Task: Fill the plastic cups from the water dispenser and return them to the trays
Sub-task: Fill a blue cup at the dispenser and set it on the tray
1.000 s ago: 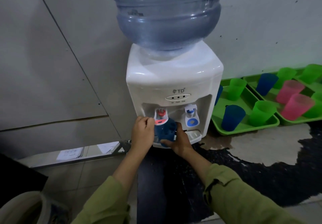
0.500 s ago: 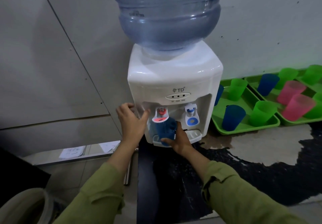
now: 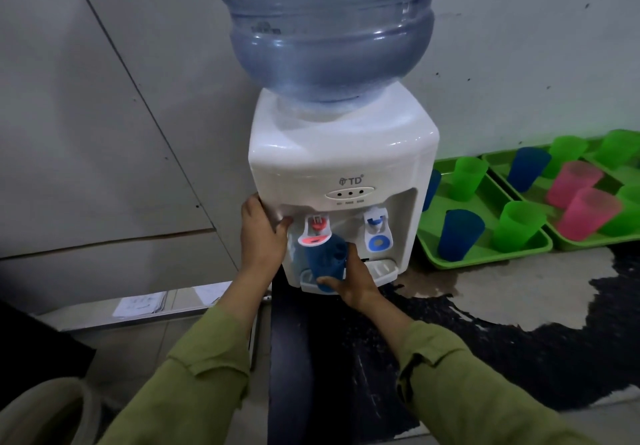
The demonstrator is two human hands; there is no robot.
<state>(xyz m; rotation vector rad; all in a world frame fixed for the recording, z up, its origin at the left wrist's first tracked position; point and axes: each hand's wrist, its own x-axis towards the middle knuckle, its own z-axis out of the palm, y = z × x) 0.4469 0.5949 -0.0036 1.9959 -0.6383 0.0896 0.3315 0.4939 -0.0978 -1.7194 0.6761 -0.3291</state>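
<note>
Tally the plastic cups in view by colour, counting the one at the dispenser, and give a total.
Blue cups: 4 (one in the right hand's grip at the dispenser, one half hidden behind it)
Green cups: 5
Pink cups: 2
Total: 11; the picture's right edge may hide more.

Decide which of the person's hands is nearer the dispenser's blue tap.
Right. The right hand, holding the blue cup under the red tap, sits just below-left of the blue tap; the left hand holds the dispenser at its left edge, beyond the red tap.
</note>
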